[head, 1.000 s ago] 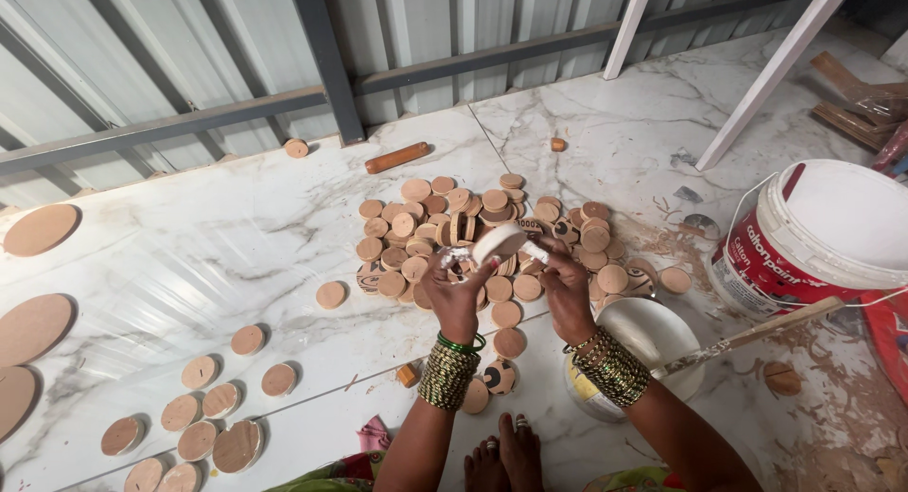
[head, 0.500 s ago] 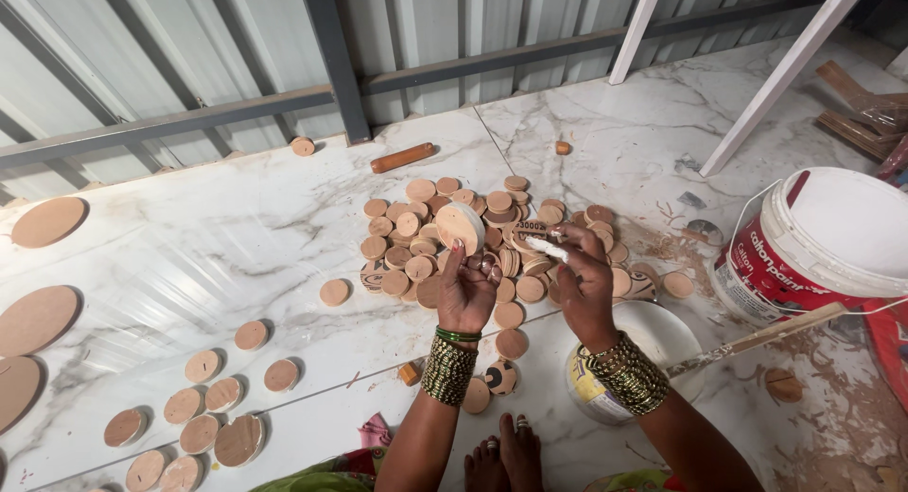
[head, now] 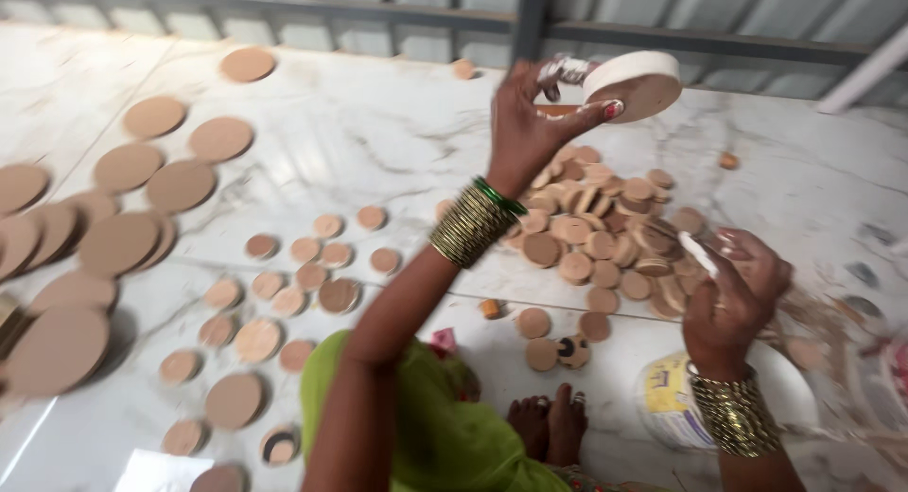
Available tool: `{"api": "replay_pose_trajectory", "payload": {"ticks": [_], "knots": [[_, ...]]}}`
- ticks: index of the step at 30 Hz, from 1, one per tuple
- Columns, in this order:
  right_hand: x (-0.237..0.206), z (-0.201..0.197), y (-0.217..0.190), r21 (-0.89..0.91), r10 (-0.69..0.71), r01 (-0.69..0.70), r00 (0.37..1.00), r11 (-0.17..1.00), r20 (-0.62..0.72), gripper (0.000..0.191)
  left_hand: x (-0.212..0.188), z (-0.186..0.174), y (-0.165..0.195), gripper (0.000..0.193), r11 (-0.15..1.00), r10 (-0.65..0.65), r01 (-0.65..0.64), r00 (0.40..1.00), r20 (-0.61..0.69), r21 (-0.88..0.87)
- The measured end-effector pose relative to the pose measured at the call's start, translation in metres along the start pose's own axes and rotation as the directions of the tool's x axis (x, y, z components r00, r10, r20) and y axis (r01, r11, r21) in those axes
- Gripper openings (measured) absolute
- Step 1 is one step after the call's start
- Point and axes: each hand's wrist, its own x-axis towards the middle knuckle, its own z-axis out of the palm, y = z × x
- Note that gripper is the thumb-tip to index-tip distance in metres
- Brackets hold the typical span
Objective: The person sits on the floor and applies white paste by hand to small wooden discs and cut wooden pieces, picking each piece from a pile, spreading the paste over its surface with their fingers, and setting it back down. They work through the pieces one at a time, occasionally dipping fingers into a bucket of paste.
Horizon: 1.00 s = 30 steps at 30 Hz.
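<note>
My left hand [head: 530, 123] is raised high and holds a pale wooden disc [head: 638, 83] by its edge, tilted, above the floor. My right hand [head: 733, 298] is lower on the right, closed around a small white stick-like tool [head: 698, 254]; I cannot tell what kind. Below both lies a heap of small round wooden discs [head: 605, 227] on the white marble floor [head: 378, 142]. A plastic tub with a yellow label [head: 676, 402] sits just under my right wrist. My bare feet [head: 553, 421] show at the bottom.
Larger wooden discs [head: 113, 237] are spread on the left, smaller ones [head: 284, 293] lie in rows near my green-clad knee [head: 426, 426]. A corrugated metal wall with a rail [head: 662, 38] runs along the back. The right edge is blurred.
My left hand has lifted a disc from the heap up high. The right hand drew back toward the tub. The camera view has swung left and closer.
</note>
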Motion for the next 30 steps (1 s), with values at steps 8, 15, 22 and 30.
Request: {"api": "replay_pose_trajectory", "payload": {"ticks": [8,15,22,30], "knots": [[-0.040,0.037,0.031,-0.163,-0.147,0.167,0.981,0.972,0.130,0.040,-0.106,-0.284,-0.030,0.030,0.590,0.007,-0.140,0.986,0.168,0.795],[-0.044,0.064,0.029,0.035,-0.165,0.161,0.961,0.986,0.221,0.050,-0.297,-0.434,-0.009,0.028,0.170,-0.258,0.348,0.919,-0.299,0.922],[-0.042,0.059,-0.010,0.038,-0.200,0.199,0.922,0.979,0.332,0.048,-0.402,-0.447,0.001,0.028,0.009,-0.482,0.528,0.746,-0.459,0.849],[-0.053,0.059,-0.007,-0.076,-0.245,0.287,0.908,0.955,0.341,0.046,-0.430,-0.365,-0.049,0.012,-0.102,-0.532,0.392,0.755,-0.383,0.914]]}}
